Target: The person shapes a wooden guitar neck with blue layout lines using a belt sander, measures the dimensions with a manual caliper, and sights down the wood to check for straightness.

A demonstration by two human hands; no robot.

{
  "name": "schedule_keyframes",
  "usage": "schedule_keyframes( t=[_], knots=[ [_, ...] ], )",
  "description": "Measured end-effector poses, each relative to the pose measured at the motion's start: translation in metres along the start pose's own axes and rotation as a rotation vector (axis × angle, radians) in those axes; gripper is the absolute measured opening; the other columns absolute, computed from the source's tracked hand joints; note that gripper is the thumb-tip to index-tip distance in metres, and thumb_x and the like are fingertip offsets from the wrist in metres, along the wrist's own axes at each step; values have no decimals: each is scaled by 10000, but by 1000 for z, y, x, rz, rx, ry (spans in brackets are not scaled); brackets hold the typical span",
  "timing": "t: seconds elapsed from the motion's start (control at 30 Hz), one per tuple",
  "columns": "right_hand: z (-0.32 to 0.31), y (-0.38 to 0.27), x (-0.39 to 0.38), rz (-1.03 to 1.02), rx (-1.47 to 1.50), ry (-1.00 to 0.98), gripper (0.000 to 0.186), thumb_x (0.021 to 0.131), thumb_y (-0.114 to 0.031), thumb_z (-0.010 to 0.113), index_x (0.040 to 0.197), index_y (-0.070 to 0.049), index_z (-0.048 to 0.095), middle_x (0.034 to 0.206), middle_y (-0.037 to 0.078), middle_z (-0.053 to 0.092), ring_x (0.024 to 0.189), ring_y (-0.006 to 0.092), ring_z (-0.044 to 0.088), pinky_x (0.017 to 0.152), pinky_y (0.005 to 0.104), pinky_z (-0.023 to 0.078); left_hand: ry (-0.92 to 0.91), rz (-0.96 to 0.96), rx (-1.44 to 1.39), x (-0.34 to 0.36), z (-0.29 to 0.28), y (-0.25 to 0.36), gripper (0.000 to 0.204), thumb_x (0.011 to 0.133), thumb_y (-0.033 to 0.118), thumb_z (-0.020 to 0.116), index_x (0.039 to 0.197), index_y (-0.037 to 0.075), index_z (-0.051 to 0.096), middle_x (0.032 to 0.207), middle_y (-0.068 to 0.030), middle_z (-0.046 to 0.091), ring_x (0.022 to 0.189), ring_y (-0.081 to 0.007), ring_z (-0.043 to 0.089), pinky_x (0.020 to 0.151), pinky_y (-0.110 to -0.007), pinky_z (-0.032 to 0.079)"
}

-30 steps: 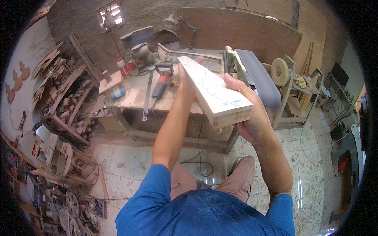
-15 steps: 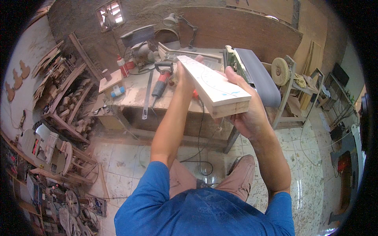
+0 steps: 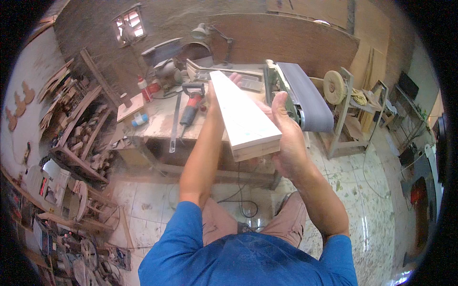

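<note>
Long pale wooden board (image 3: 243, 119) raised off the dusty counter (image 3: 157, 119) — right hand (image 3: 286, 138) fingers clasped on its near end, left hand (image 3: 212, 93) gripping farther up — not yet at grey belt sander (image 3: 305, 102).

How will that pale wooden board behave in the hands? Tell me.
The wooden board looks thick and straight, so probably stiff, not floppy. Held up by the right hand near its end, with the left hand further along, it seems fairly light. Its flat faces should not roll.
</note>
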State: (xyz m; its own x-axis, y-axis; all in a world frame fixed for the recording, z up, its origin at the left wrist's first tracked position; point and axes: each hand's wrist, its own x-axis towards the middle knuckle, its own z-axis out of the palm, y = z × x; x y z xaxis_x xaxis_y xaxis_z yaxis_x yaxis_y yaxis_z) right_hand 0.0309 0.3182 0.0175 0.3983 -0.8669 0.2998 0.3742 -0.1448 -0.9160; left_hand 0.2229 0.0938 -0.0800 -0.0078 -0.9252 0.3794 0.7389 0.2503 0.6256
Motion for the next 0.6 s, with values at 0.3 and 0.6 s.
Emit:
schedule_keyframes(
  t=[0.3, 0.6],
  knots=[
    [-17, 3, 1, 23, -6, -120, 974, 1030, -734, 184, 1531, 74, 392, 1261, 156, 674, 975, 115, 687, 585, 250, 563, -332, 35, -168, -21, 8, -3, 730, 1083, 491, 184, 1593, -25, 115, 1619, -304, 282, 1487, -475, 323, 1232, -537, 322],
    [-6, 4, 3, 10, 30, -100, 1074, 987, -794, 181, 1526, 120, 345, 1237, 192, 665, 864, 143, 698, 496, 266, 537, -140, 149, 261, -44, 30, 14, 729, 1077, 490, 220, 1594, -19, 150, 1601, -279, 346, 1468, -437, 377, 1207, -505, 378]
  ],
)
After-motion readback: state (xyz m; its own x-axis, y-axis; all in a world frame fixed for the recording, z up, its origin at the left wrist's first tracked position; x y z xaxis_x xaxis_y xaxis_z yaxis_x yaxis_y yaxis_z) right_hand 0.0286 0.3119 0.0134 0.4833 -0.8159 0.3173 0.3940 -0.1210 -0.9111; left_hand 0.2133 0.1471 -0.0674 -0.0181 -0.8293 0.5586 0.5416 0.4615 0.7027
